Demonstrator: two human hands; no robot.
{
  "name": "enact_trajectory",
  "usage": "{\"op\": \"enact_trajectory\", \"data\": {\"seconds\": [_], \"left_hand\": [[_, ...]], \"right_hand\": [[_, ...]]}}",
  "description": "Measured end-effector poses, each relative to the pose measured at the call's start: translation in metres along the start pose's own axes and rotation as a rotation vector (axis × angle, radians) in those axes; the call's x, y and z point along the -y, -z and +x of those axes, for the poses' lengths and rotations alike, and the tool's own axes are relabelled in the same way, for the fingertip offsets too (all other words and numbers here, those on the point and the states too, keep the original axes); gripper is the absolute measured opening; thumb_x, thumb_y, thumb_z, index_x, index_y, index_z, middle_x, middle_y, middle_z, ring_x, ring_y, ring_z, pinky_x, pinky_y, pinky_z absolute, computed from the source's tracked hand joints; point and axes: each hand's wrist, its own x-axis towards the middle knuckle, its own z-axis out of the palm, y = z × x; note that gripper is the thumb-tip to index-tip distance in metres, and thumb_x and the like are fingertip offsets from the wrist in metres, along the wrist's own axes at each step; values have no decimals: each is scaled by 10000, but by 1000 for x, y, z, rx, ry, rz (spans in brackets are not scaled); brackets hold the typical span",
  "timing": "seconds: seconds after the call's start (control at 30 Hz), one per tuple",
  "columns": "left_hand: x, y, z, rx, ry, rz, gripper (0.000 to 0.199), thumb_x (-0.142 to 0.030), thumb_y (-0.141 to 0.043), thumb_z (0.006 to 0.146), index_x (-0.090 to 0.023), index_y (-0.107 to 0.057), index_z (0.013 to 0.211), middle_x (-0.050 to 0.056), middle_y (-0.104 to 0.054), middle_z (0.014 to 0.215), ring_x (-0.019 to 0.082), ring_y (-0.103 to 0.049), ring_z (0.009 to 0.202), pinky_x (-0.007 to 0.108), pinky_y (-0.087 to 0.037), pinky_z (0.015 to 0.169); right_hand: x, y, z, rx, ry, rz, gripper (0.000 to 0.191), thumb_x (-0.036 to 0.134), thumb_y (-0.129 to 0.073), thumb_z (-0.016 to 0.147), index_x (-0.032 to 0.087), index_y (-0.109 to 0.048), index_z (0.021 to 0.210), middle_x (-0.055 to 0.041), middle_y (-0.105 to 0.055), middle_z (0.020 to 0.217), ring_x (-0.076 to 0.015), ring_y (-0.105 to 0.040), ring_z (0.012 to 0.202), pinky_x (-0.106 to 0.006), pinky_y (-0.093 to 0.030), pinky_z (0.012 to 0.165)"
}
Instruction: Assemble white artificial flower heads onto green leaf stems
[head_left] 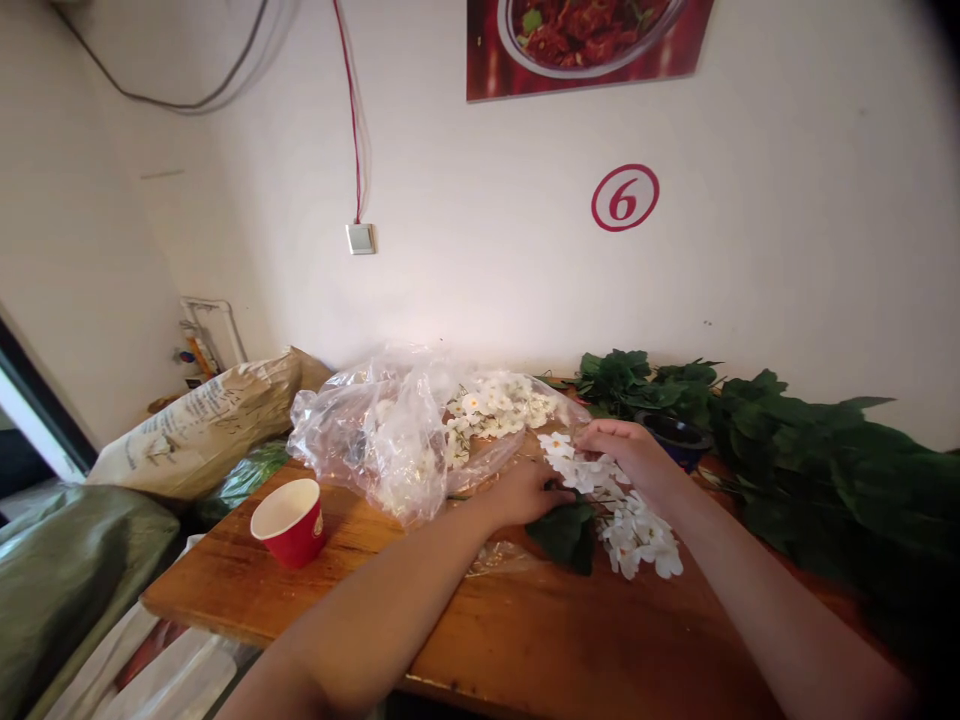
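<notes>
Our left fingers (544, 492) curl narrowly around the stem of a white flower spray (626, 525), and our right fingers (604, 435) lie over its upper blossoms. The spray rests near the middle of the wooden table (225, 590), its long axis slanting toward the near right edge.

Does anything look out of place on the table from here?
The crumpled clear plastic bag lies slumped on the wooden table, with white flower heads showing through and around it, looking spilled.

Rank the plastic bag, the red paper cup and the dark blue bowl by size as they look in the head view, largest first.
1. Clear plastic bag
2. Red paper cup and dark blue bowl: too close to rank, as the right hand hides part of the bowl.
</notes>
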Motion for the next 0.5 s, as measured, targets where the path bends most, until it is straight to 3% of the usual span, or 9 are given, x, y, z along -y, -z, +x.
{"op": "enact_trajectory", "data": {"seconds": [0.07, 0.13, 0.23, 0.3, 0.43, 0.5], "left_hand": [[0, 0, 0, 35, 66, -4, 292, -393, -541, 885, -176, -654, 1045, 48, -705, 1004, 203, -624, 872, 308, -478, 807], [0, 0, 1, -36, 45, 24, 318, -377, -566, 871, -187, -614, 1121, 55, -682, 1082, 213, -605, 945, 316, -461, 843], [-3, 0, 3, -69, 83, 39, 294, -360, -553, 874, -182, -580, 1107, 46, -679, 957, 196, -601, 858, 303, -459, 769], [-6, 0, 4, -78, 98, 37, 217, -348, -537, 879, -185, -572, 1019, 28, -654, 889, 176, -587, 802, 283, -445, 720], [-10, 2, 6, -74, 83, 13, 147, -322, -536, 876, -197, -545, 953, 2, -614, 849, 151, -554, 755, 271, -418, 700], [-11, 2, 7, -75, 80, -25, 143, -319, -538, 875, -200, -539, 955, -4, -598, 840, 147, -544, 756, 269, -416, 704]], "right_hand": [[-7, 9, 3, 23, -39, 87, 161, 318, -689, 619, 172, -676, 684, -24, -651, 630, -151, -552, 554, -260, -404, 535], [-13, 13, 6, 30, -43, 164, 260, 278, -700, 584, 170, -688, 819, -9, -656, 636, -159, -573, 549, -265, -429, 538], [-20, 13, 11, -98, -13, 189, 441, 256, -684, 609, 211, -648, 1046, 28, -657, 647, -129, -544, 496, -228, -403, 478], [-21, 13, 13, -154, -30, 201, 441, 258, -686, 636, 222, -645, 1073, 20, -679, 689, -116, -529, 484, -211, -383, 445], [-13, 19, 11, -1, -39, 391, 367, 259, -673, 693, 173, -686, 1049, -70, -719, 962, -139, -613, 654, -248, -493, 563], [-9, 22, 10, 63, -42, 509, 389, 258, -661, 709, 176, -674, 1089, -69, -714, 956, -143, -618, 652, -283, -521, 605]]}}
